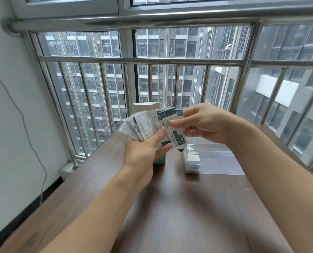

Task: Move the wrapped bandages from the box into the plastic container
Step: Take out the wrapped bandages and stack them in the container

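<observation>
Left hand [143,152] grips a fan of white-and-green wrapped bandages [144,125]; right hand [203,123] pinches one above the clear plastic container [216,157], already partly stacked; judging midway, box contents unseen

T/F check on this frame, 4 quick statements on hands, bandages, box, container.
1. The left hand holds a fan of wrapped bandages. True.
2. The right hand is empty. False: it pinches one bandage.
3. The plastic container holds nothing. False: a stack of bandages sits at its left end.
4. The box stands on the table, left of the container. True.
</observation>
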